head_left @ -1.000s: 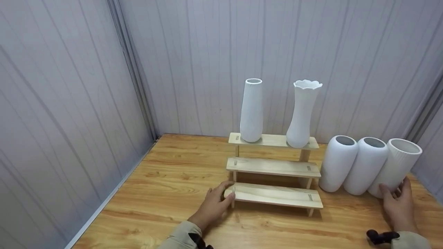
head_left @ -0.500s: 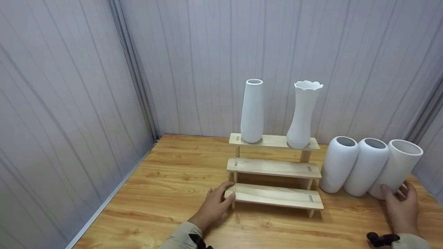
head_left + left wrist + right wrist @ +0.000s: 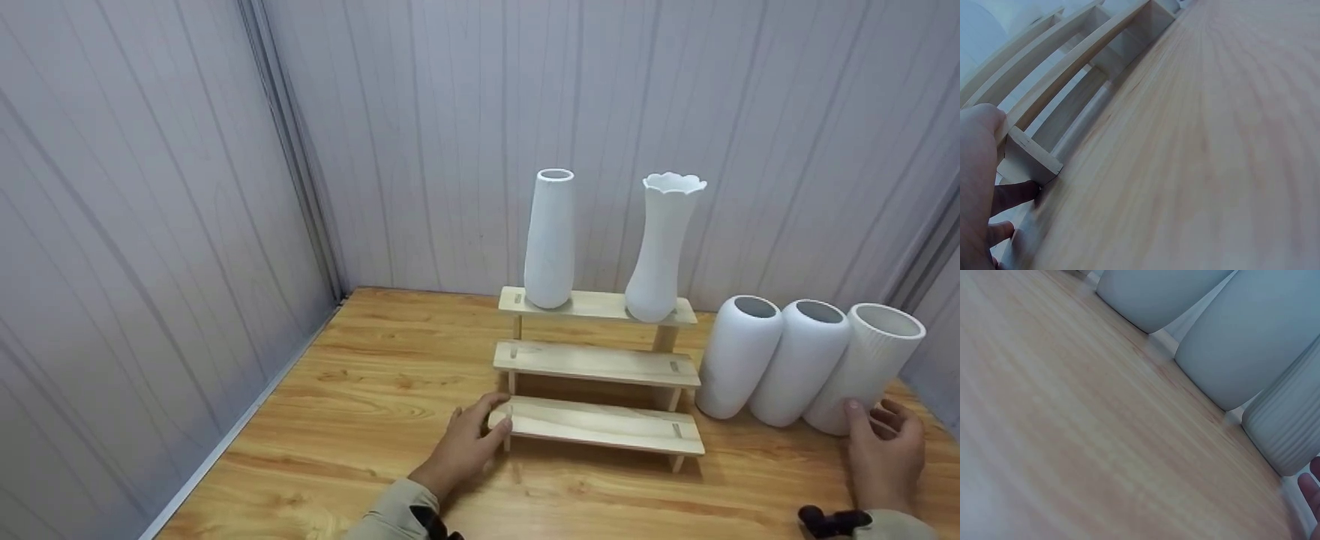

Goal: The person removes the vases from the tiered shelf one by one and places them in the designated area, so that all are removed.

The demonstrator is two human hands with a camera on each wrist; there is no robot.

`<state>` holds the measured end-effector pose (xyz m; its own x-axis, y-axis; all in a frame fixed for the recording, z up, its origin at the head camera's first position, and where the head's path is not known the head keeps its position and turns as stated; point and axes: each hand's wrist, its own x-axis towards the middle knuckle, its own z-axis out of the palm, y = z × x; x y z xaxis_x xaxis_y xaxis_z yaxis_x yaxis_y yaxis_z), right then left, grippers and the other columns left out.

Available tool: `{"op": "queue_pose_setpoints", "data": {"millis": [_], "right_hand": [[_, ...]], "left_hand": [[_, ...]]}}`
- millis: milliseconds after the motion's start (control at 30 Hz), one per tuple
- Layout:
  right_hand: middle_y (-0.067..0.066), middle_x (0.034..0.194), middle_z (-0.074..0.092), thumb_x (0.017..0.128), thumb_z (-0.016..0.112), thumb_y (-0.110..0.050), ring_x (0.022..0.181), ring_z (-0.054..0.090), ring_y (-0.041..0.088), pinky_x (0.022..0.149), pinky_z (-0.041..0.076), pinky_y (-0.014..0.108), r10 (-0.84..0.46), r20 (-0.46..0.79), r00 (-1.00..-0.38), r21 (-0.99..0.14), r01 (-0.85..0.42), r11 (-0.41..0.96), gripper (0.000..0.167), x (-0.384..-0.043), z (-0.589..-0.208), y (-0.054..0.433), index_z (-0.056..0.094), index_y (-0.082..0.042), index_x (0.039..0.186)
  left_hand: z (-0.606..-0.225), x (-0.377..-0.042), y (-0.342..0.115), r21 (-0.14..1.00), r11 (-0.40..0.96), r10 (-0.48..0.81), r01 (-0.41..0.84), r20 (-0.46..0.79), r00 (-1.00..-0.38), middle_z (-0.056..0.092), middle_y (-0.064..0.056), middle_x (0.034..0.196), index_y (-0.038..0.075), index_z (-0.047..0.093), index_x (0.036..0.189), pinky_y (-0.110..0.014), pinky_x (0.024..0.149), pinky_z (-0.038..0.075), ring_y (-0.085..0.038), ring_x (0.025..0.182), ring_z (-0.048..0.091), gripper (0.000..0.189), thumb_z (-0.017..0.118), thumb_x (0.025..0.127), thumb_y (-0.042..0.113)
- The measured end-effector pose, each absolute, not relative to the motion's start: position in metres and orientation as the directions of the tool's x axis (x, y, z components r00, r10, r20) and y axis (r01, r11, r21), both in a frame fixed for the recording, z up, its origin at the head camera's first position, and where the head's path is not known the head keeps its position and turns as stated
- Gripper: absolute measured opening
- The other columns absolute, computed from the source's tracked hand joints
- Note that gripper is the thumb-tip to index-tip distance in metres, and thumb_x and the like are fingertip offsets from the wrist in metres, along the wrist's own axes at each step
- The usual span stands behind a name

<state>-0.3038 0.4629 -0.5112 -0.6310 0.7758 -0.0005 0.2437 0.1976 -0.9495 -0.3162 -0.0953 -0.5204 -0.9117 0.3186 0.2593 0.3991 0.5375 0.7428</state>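
Head view, nearest first: a person's left hand (image 3: 459,451) grips the left end of the bottom shelf (image 3: 600,425) of a three-step wooden stand (image 3: 622,366), thumb at the edge. Left wrist view shows fingers reaching down by the end leg (image 3: 1024,157). Over on the right, the right hand (image 3: 886,454) is at the foot of a ribbed white vase (image 3: 862,367), thumb against its front; with only fingertips (image 3: 1309,488) at the right wrist view's edge, I cannot tell whether it grasps the vase or merely touches it.

That vase stands on the wood-grain table (image 3: 300,480), the last of three in a row beside the stand. Left of it come a smooth white vase (image 3: 801,364) and its twin (image 3: 739,358), close together, gaps showing between their bases. Beyond the bottom shelf, the middle shelf (image 3: 570,358) is bare. On the top shelf (image 3: 600,301), farthest back, stand a narrow vase (image 3: 551,244) and a wavy-rimmed vase (image 3: 660,247), before a pale wall (image 3: 465,112).

Good handling here likely means a gentle left hold, so the tall pair above does not rock, and right-hand pressure low on the ribbed vase, without nudging its neighbour.
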Motion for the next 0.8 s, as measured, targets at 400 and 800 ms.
{"op": "queue_pose_setpoints", "data": {"millis": [400, 800], "right_hand": [[-0.021, 0.109, 0.041, 0.095, 0.061, -0.051, 0.091, 0.043, -0.005, 0.074, 0.040, 0.010, 0.760, 0.003, -0.650, -0.980, 0.149, 0.132, 0.043, -0.295, -0.509, 0.453, 0.039, -0.037, 0.130], [-0.012, 0.109, 0.039, 0.096, 0.055, -0.056, 0.094, 0.037, 0.003, 0.085, 0.035, 0.026, 0.719, -0.065, -0.692, -0.977, 0.190, 0.094, 0.029, -0.290, -0.509, 0.425, 0.039, -0.035, 0.108]], "left_hand": [[-0.519, -0.316, -0.097, 0.745, 0.540, 0.327, 0.392, 0.243, -0.913, 0.054, 0.000, 0.148, 0.025, 0.050, 0.145, -0.068, 0.118, 0.006, -0.029, 0.141, 0.044, 0.048, 0.050, 0.104, 0.050], [-0.522, -0.317, -0.095, 0.739, 0.537, 0.316, 0.407, 0.272, -0.909, 0.056, -0.004, 0.146, 0.023, 0.052, 0.143, -0.069, 0.117, 0.008, -0.031, 0.139, 0.047, 0.046, 0.053, 0.104, 0.047]]}}
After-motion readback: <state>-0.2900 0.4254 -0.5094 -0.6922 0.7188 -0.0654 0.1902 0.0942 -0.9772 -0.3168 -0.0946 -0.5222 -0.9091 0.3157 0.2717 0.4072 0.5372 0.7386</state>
